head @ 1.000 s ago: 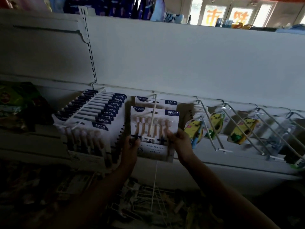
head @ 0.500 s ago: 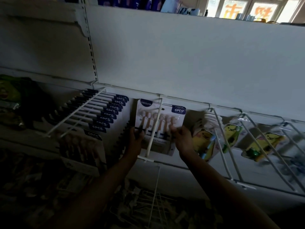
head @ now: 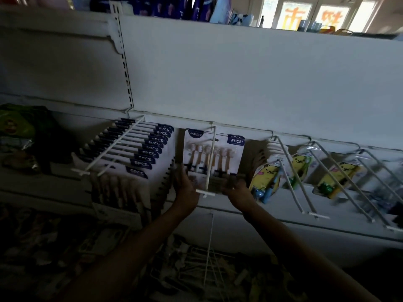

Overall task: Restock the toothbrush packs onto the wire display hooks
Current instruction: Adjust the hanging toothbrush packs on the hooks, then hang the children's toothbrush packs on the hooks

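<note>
Held six-brush toothbrush pack [head: 212, 162] on the centre wire hook [head: 210, 160], left hand [head: 185, 188] and right hand [head: 236, 189] pinching lower corners; probably light, stiff card, best gripped at edges

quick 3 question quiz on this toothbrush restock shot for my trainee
1. True or false: the middle hook carries more packs than the left hook.
2. Both hands touch the front 6PCS pack at its: A top corners, B lower corners, C middle.
3. What colour are the character packs on the hooks right of it?

Key: 1 false; 2 B, left hand and right hand at the bottom; 3 yellow.
</note>
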